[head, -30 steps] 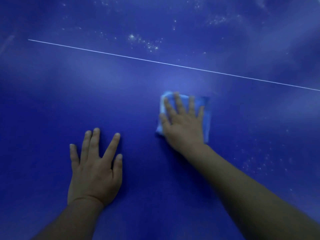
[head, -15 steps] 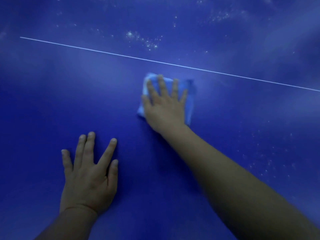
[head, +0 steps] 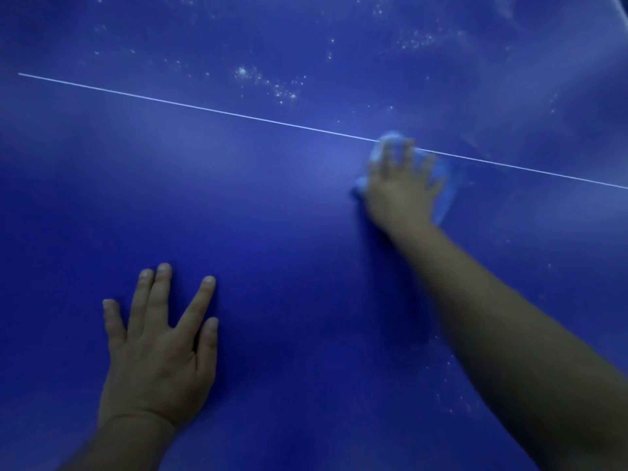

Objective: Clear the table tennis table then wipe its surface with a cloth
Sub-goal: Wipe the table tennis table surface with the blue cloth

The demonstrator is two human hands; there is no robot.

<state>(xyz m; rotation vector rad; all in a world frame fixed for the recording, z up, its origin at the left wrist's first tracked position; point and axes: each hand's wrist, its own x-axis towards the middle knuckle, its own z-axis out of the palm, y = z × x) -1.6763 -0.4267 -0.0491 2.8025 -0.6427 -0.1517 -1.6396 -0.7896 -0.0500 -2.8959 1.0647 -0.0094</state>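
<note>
Cloth: we see a light blue cloth (head: 443, 185) lying flat on the table, right of centre, its far edge reaching the white line; it shows only as a blurred rim around the hand on top of it.
Right hand: our right hand (head: 401, 188) lies palm down on the cloth, fingers stretched forward and pressing it to the surface; the hand is smeared by motion blur, so we cannot tell how far apart the fingers stand.
Left hand: our left hand (head: 159, 348) rests flat on the bare table at lower left, well apart from the cloth, fingers straight and spread, holding nothing.
Table: the table tennis table (head: 289, 266) fills nearly the whole view, a deep blue matte top.
White line: a thin white line (head: 204, 107) runs across the top from upper left down toward the right edge, passing under the cloth.
Specks: pale white specks (head: 272, 85) are scattered beyond the line, thickest above the middle, with fainter ones near the right forearm.
Room: the light is dim and bluish; at the top right corner a pale edge shows, too small for us to identify.
</note>
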